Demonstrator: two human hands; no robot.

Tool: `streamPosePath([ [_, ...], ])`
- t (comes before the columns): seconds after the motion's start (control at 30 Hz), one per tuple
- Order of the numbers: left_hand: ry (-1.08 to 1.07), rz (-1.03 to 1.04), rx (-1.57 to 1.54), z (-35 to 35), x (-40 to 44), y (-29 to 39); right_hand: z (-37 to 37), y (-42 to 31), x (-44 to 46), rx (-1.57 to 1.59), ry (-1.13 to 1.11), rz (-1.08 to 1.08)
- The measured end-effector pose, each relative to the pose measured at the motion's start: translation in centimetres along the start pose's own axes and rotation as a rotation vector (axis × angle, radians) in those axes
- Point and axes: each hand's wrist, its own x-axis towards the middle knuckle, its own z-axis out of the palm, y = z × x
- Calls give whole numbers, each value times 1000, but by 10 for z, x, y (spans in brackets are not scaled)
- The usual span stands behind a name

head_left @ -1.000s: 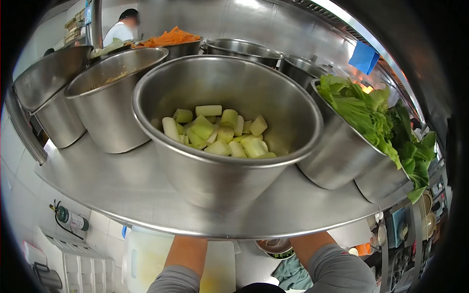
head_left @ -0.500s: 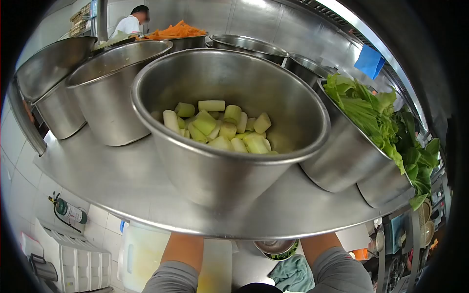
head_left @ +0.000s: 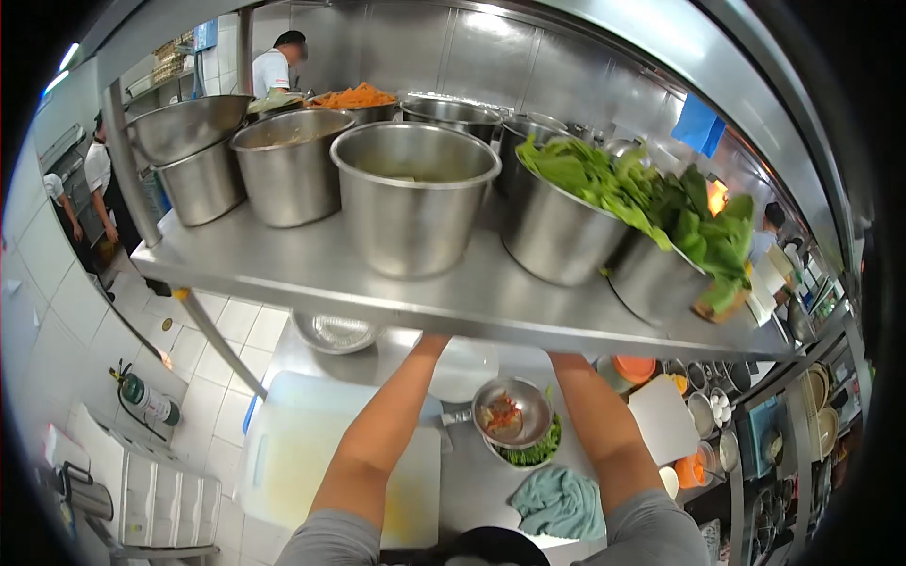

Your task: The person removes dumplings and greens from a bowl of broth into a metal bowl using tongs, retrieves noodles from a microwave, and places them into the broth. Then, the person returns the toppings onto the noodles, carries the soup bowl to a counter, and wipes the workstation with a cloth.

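Both of my arms reach forward beneath the metal shelf [head_left: 396,307], whose front edge hides my left hand and my right hand. Between my forearms, a white dish [head_left: 462,370] lies partly under that edge. Closer to me, a small metal saucepan [head_left: 528,415] holding reddish-orange bits rests on a bowl of chopped greens [head_left: 524,457]. A crumpled green cloth [head_left: 559,503] lies beside my right forearm. White cutting boards [head_left: 311,462] are to the left of my left arm. Up on the shelf stands a steel pot [head_left: 406,226], its pale green chunks barely showing.
Steel pots line the shelf, with shredded carrot [head_left: 354,97] at the back and leafy greens [head_left: 604,184] at right. A metal bowl [head_left: 335,332] sits left under the shelf. A fire extinguisher [head_left: 149,398] stands on the floor. A co-worker [head_left: 274,71] is at the back; others appear at both sides.
My view has drawn back and lowered from the pot of green chunks, which looks smaller and shows less inside. More of my forearms, the saucepan and the counter now shows.
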Motion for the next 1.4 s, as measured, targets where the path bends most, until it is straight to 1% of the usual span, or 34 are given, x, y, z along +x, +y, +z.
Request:
streamPosePath([
  [0.03, 134, 81, -17, -2, 1, 15, 6, -4, -6, 18, -10, -4],
  [0.07, -150, -355, -176, -26, 8, 44, 13, -6, -14, 35, -22, -10],
  [0.13, -77, -651, 87, -41, 9, 82, 23, -15, -36, 54, -58, -22],
  [0.17, -63, -664, 99, -53, 9, 113, 26, -22, -51, 47, -89, -43],
  [0.2, 11, -715, 11, -70, 9, 148, 31, -33, -67, 42, -115, -32],
  [0.23, 86, -765, -72, -82, 4, 169, 36, -44, -86, 10, -78, -38],
  [0.27, 102, -785, -49, -90, -6, 177, 41, -49, -105, -21, -42, -41],
  [0.33, 217, -661, -218, -101, -22, 195, 46, -53, -134, -9, -81, -21],
  [0.4, 252, -702, -212, -116, -45, 221, 44, -46, -158, -2, -126, 1],
  [0.47, 292, -707, -249, -133, -60, 246, 48, -44, -174, 14, -286, -11],
  [0.5, 307, -740, -212, -141, -68, 261, 54, -51, -197, 21, -258, -23],
  [0.53, 321, -741, -193, -149, -79, 270, 57, -48, -206, 26, -280, -20],
  [0.6, 290, -711, -208, -167, -101, 284, 59, -40, -218, -79, -324, -22],
  [0.67, 304, -703, -163, -185, -122, 297, 68, -24, -228, -73, -395, -66],
  [0.73, 307, -680, 1, -203, -144, 309, 81, -20, -252, -84, -442, -89],
  [0.77, 334, -632, 50, -211, -156, 310, 86, -18, -267, -78, -444, -82],
  [0.87, 380, -607, 115, -239, -183, 331, 106, 0, -288, -100, -534, -55],
  [0.93, 417, -605, 178, -259, -201, 341, 123, 5, -307, -65, -592, -75],
  [1.0, 449, -602, 235, -280, -221, 350, 141, 7, -329, -71, -611, -35],
  [1.07, 464, -533, 289, -305, -238, 350, 162, 11, -344, -73, -643, -69],
  [1.1, 485, -536, 303, -317, -247, 348, 173, 14, -353, -72, -656, -96],
  [1.17, 558, -489, 271, -344, -261, 344, 197, 20, -366, -78, -696, -110],
  [1.2, 597, -492, 309, -359, -268, 348, 213, 24, -374, -76, -716, -119],
  [1.27, 573, -486, 375, -393, -280, 358, 247, 23, -397, -28, -749, -97],
  [1.3, 618, -484, 416, -410, -286, 361, 263, 24, -406, -33, -809, -105],
  [1.37, 606, -531, 397, -450, -296, 367, 303, 25, -426, -98, -780, -115],
  [1.4, 635, -535, 414, -476, -300, 376, 327, 22, -440, -109, -812, -117],
])
